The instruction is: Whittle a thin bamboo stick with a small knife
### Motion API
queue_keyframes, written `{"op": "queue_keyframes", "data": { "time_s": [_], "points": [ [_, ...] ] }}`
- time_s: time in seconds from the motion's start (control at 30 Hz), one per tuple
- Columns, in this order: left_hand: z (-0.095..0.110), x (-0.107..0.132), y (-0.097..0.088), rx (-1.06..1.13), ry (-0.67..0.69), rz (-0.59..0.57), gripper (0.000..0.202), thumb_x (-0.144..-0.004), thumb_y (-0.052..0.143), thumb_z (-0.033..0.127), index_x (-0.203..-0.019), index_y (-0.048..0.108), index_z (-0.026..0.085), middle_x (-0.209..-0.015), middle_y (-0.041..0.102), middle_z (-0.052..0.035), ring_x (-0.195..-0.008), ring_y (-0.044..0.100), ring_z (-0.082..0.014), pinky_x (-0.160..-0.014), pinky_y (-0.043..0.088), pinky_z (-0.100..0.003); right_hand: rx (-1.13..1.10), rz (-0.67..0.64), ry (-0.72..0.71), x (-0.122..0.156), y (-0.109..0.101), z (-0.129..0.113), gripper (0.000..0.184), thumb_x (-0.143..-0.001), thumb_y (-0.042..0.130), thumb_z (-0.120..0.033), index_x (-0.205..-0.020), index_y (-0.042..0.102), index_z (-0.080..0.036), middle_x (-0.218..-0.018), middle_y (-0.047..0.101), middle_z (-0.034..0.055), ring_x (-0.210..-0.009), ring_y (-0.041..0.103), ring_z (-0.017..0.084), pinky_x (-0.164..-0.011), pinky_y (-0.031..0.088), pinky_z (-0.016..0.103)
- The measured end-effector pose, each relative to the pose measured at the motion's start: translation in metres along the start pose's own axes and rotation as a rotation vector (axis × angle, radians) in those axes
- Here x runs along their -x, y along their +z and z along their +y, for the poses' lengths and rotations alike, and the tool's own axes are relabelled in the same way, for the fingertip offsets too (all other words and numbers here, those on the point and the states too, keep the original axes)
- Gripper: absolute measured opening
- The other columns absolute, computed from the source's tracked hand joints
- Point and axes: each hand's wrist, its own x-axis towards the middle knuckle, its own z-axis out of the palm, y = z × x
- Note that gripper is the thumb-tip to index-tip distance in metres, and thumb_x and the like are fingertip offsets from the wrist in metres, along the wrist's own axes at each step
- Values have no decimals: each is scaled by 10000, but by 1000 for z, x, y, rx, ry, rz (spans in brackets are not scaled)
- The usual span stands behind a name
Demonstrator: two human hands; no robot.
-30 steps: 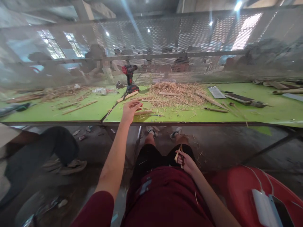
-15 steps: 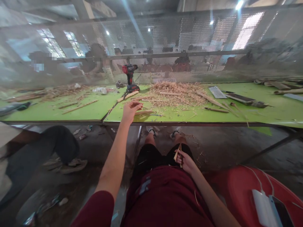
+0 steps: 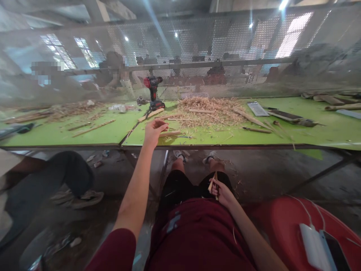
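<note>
My left hand (image 3: 155,130) is just over the front of the green table (image 3: 214,140), its thumb and fingers drawn together in a pinch. Whatever may be between the fingertips is too small to make out. Right beside it lies a flat wooden strip (image 3: 170,133), with a thin blue-tipped stick (image 3: 184,137) near. Low over my right thigh, my right hand (image 3: 222,191) is closed around a few thin wooden strips (image 3: 211,185), which stick up past the fingers. Behind the left hand is a pale wooden piece (image 3: 151,114).
A heap of wood shavings (image 3: 208,107) covers the middle of the table; a red and black cordless drill (image 3: 153,92) stands left of it. A knife-like tool (image 3: 257,130) lies to the right. A red stool (image 3: 282,222) holds a power bank (image 3: 311,241). Someone's leg (image 3: 64,177) is at left.
Both hands keep nearly the same pose and place. The whole view has shifted very slightly; no object has visibly been picked up or put down.
</note>
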Motion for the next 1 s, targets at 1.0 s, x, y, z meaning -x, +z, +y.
{"op": "queue_keyframes", "data": {
  "time_s": [1.0],
  "points": [
    [-6, -4, 0, -35, -15, 0, 146, -611, 857, 257, -712, 809, 162, -644, 727, -34, -626, 689, -153, -657, 595, -293, 29, 0, 9, -4, 4, -1, 306, -733, 962, -339, -863, 734, -181, -591, 388, -64, -520, 303, 78, -481, 233, 215]
  ]
}}
